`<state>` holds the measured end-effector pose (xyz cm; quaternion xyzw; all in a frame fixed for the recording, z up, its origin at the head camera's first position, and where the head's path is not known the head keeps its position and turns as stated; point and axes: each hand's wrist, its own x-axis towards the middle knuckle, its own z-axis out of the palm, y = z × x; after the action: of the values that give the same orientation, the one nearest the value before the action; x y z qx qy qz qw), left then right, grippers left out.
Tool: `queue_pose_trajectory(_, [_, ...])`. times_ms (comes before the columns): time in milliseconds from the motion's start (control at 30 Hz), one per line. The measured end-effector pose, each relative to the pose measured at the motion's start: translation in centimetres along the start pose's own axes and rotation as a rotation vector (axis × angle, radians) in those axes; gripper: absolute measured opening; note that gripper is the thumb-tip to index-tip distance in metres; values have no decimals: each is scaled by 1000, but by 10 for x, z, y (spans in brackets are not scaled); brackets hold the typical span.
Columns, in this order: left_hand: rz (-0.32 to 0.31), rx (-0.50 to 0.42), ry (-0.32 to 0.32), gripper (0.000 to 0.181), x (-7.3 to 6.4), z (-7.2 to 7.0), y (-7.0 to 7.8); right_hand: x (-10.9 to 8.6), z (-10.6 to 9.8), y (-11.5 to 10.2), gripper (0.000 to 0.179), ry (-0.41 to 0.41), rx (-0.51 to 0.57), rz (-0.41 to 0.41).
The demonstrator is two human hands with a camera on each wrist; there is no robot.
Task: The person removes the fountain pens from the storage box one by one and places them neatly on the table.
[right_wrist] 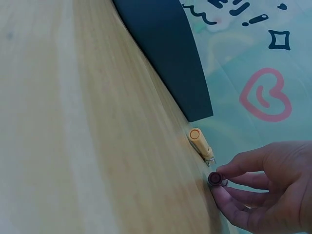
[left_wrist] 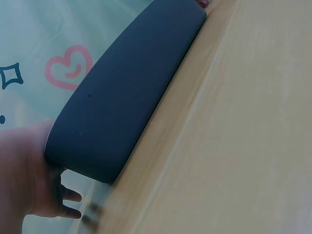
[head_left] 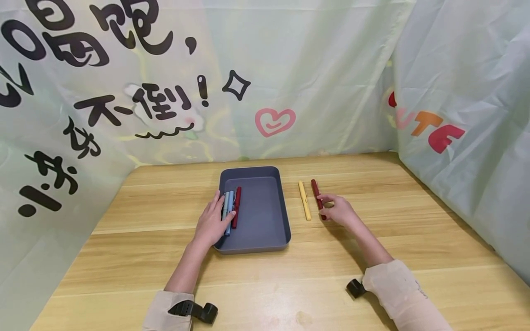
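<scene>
A dark grey-blue tray (head_left: 261, 207) sits on the table, with my left hand (head_left: 211, 223) holding it at the left wall, thumb over the inside and fingers along the rim. Inside, beside that hand, lie a grey-green pen (head_left: 225, 207), a blue pen (head_left: 229, 214) and a red pen (head_left: 237, 208); the hand partly covers them. To the right of the tray, my right hand (head_left: 337, 209) pinches a dark red pen (head_left: 316, 189) near its closer end. In the right wrist view, thumb and fingers meet around the dark red pen's end (right_wrist: 215, 179). A yellow pen (head_left: 304, 201) lies between tray and dark red pen.
The wooden table (head_left: 265, 285) reaches a printed cloth backdrop (head_left: 331, 92) at the back, with further cloth on the left and right. Each forearm carries a black strap-on camera, the left camera (head_left: 209, 313) and the right camera (head_left: 355, 288), close over the table's near part.
</scene>
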<state>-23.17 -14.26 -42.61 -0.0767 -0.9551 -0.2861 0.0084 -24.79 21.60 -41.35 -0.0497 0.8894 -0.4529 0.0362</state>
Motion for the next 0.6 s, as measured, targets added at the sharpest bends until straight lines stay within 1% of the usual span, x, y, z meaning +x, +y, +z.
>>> queue_pose_trajectory(300, [-7,0,-7,69,0,0,0,-1,0,-1,44,-8,8,30])
queue_pose_trajectory(467, [-3,5,-5,69,0,-1,1,0,0,0,46,1,-6,14])
queue_pose_trajectory(600, [-10,3,-11,69,0,-1,1,1,1,1,46,-8,1,4])
